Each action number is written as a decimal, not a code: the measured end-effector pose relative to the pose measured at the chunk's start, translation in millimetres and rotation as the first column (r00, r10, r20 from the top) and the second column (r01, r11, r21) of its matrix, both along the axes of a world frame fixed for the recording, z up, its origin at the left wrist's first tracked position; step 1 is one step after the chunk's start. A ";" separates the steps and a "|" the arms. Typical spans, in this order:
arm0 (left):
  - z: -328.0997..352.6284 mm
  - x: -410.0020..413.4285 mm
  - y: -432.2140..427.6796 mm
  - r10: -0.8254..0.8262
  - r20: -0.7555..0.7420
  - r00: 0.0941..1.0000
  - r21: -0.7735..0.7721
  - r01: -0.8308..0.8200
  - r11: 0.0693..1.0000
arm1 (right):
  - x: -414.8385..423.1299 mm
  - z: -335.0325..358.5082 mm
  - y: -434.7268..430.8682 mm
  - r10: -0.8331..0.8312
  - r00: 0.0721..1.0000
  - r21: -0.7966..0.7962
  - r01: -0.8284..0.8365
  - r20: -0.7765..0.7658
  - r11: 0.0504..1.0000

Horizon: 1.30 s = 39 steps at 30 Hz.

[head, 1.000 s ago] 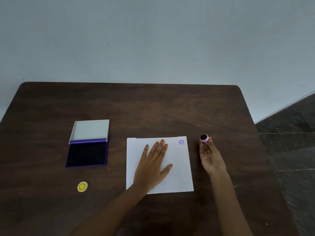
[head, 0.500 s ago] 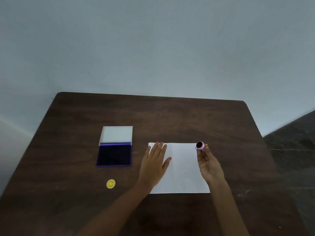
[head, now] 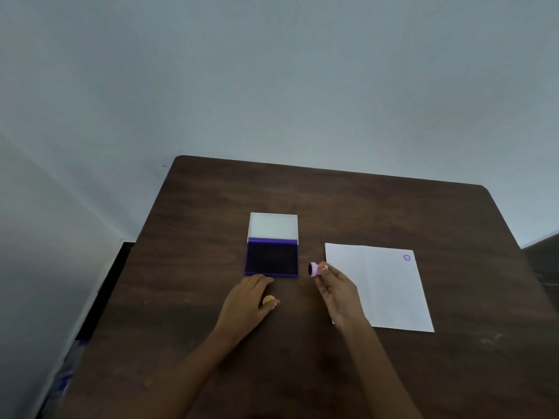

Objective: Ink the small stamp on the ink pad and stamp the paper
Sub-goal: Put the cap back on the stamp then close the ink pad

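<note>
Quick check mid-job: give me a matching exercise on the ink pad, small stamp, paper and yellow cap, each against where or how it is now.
1 ink pad
2 small stamp
3 paper
4 yellow cap

a held in right hand
b partly under left hand
c lid open
d one purple mark in far corner

Pairs: 1-c, 2-a, 3-d, 4-b

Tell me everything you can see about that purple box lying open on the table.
The ink pad is a flat rectangular case, plastic by the look, lying open on the dark wooden table. Its pale lid is folded back on the far side along a purple hinge strip. The near half has a purple rim around a very dark inked surface. It lies left of the paper. The left hand has fingertips at its near edge; the small stamp hovers just off its right side, not touching.
</note>
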<state>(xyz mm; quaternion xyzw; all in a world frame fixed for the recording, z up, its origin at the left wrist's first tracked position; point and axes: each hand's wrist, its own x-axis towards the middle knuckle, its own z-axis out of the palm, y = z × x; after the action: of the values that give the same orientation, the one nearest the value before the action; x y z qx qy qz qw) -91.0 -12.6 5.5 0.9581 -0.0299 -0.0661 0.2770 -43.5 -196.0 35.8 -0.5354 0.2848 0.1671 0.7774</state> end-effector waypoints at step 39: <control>27.9 22.4 19.7 -0.117 -0.793 0.598 -0.594 -0.801 -0.076 | -17.2 -25.1 58.8 0.349 0.915 -0.519 -0.202 0.203 0.831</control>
<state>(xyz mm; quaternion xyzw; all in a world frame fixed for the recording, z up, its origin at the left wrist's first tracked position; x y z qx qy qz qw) -68.6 7.1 33.4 0.3631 0.3109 -0.2650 0.8374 -60.8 -137.2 10.7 -0.7679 0.1197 0.1215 0.6175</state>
